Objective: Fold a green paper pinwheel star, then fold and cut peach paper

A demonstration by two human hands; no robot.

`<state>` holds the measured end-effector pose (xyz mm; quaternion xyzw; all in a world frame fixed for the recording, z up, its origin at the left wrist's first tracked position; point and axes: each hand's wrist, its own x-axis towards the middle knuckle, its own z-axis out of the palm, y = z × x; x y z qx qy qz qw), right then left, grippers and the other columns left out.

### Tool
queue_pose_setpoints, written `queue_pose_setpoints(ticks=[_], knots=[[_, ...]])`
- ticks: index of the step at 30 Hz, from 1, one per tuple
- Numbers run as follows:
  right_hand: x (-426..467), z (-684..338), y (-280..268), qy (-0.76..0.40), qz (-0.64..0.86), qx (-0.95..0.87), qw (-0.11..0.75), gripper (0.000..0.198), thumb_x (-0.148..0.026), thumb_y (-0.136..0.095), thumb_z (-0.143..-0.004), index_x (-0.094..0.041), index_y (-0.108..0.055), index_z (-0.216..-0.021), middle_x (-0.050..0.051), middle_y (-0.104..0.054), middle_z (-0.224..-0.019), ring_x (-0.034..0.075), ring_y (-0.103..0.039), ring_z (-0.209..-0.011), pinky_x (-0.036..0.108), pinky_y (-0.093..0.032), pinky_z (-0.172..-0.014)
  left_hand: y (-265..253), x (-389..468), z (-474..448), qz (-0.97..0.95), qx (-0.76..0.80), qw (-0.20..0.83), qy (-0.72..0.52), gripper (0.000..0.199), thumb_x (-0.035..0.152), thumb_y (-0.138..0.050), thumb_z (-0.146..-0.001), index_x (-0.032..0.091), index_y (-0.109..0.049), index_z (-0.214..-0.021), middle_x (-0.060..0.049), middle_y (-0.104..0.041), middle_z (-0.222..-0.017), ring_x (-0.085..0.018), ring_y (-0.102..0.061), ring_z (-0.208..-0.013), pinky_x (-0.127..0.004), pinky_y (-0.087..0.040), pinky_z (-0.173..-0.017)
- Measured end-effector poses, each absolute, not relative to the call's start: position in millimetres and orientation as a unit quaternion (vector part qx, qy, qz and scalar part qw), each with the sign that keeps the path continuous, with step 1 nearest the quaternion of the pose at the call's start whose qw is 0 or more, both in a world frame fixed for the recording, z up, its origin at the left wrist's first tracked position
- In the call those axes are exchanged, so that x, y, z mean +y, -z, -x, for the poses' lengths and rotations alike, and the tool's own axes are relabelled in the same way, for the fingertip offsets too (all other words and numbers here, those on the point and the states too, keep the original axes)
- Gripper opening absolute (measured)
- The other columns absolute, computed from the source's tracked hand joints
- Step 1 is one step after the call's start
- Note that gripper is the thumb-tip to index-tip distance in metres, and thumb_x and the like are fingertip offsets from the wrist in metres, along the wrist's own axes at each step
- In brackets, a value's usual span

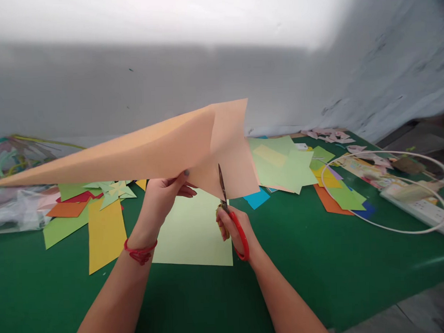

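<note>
A large sheet of peach-orange paper [163, 144] is held up above the table, bent and drooping to a long point at the left. My left hand [168, 195] pinches its lower edge, thumb in front and fingers behind. My right hand [236, 226] grips scissors [242, 236] with a red handle, the other handle loop looking yellowish. One dark blade lies in front of the sheet, pointing up, at its lower edge to the right of my left hand. The other blade is hidden behind the paper. Below lies a pale green sheet [195, 235] flat on the table.
The green table [291, 280] bears coloured paper pieces left and right, including a yellow sheet [106, 233] and light green sheets [280, 169]. At right are a white cable loop [386, 228] and a power strip [416, 210]. A plastic bag [17, 210] lies far left. A wall [168, 81] stands behind.
</note>
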<state>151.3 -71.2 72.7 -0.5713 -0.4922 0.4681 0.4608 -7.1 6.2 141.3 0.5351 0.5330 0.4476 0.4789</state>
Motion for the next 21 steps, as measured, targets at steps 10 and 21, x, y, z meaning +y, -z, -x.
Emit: queue_pose_setpoints(ticks=[10,21], knots=[[-69,-152,-67,-0.468,0.578,-0.498,0.445,0.040,-0.054,-0.044,-0.081,-0.018,-0.049,-0.064,-0.003,-0.046,-0.053,0.008,-0.043,-0.038,0.022,-0.037,-0.037,-143,8,22,-0.603,0.552,0.432,-0.381,0.020,0.039,-0.068,-0.066,0.019,-0.071,-0.065,-0.005,-0.070,-0.061,-0.020,-0.067,-0.062,-0.027,-0.054,-0.064],[-70,-151,-70,-0.474,0.585,-0.507,0.420,0.039,-0.053,-0.045,-0.081,-0.018,-0.049,-0.065,-0.004,-0.046,-0.053,0.008,-0.043,-0.039,0.023,-0.039,-0.039,-151,7,22,-0.555,0.572,0.438,-0.416,0.008,0.028,-0.071,-0.063,0.021,-0.070,-0.062,-0.003,-0.069,-0.061,-0.018,-0.067,-0.061,-0.028,-0.055,-0.066]])
